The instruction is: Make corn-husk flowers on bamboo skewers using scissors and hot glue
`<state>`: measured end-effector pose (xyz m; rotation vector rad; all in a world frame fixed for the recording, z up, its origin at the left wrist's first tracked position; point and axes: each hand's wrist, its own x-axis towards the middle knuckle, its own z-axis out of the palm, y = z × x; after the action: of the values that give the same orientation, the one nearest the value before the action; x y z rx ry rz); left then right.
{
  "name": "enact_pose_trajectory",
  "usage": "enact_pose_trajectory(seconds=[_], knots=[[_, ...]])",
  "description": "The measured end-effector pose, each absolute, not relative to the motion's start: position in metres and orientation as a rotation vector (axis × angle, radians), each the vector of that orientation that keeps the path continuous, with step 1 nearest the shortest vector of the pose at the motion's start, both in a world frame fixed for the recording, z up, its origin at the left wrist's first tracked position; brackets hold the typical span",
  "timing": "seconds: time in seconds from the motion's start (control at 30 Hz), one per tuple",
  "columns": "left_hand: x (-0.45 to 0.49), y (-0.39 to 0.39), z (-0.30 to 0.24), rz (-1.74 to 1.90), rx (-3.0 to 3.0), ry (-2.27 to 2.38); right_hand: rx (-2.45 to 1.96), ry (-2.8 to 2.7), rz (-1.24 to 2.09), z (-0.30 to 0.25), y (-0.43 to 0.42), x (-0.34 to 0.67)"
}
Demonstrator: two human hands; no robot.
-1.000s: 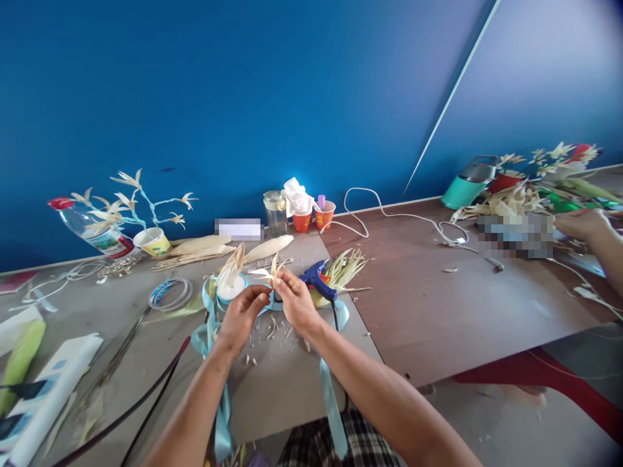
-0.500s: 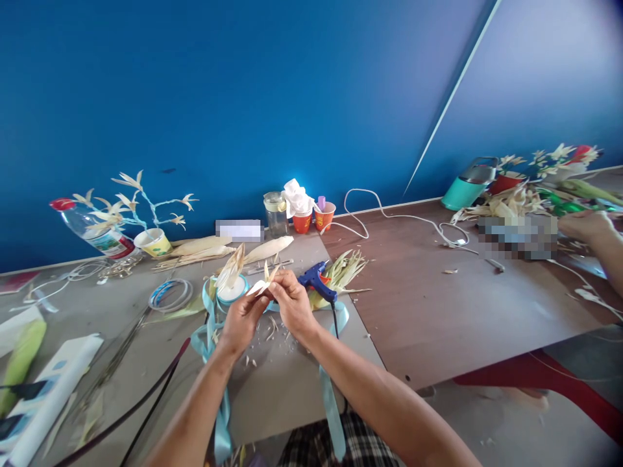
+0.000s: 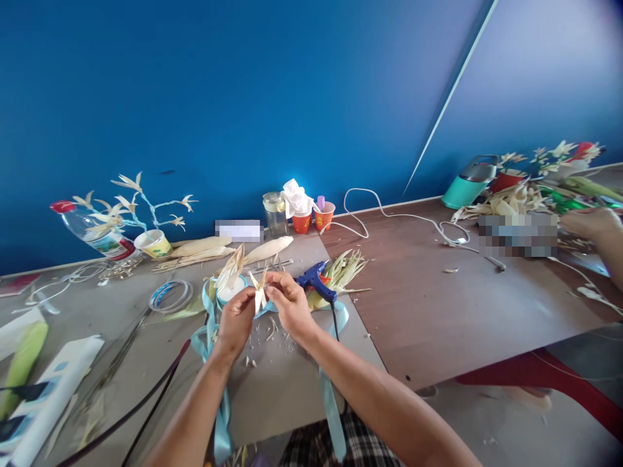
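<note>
Left hand (image 3: 235, 320), right hand (image 3: 291, 307): fingers (image 3: 279, 279) bent

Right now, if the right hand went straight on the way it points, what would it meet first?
The right hand would first meet the pale flower-shaped piece, which it seems to touch. Beyond that, probably the brownish husk, though depth is unclear.

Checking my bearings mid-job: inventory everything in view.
Husk piece: one, cream, between hands
Craft flowers: several, cream, back
Husks: many, cream and green, tabletop
Glue gun: one, blue, right of hands
Ribbon: several strands, pale blue, centre
Tape rolls: count unclear, pale, left
Cups: two, red, back centre
Flower cup: one, yellow, back left
Bottle: one, clear, back left
Jar: one, clear, back centre
Container: one, teal, back right
Power strip: one, white, front left
Cables: several, white, tabletop
Wall: one, blue, behind
Co-worker's hand: one, far right
Left hand: one, centre
Right hand: one, centre
</note>
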<state>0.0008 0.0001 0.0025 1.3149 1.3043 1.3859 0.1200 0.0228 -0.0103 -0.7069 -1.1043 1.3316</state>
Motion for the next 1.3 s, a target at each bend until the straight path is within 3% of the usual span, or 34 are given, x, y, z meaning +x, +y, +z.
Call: enact_pose_trajectory(seconds=[1.3], knots=[[-0.0012, 0.0048, -0.0070, 1.403, 1.242, 1.374, -0.829, -1.234, 1.227, -0.0095, 0.0268, 0.1201]])
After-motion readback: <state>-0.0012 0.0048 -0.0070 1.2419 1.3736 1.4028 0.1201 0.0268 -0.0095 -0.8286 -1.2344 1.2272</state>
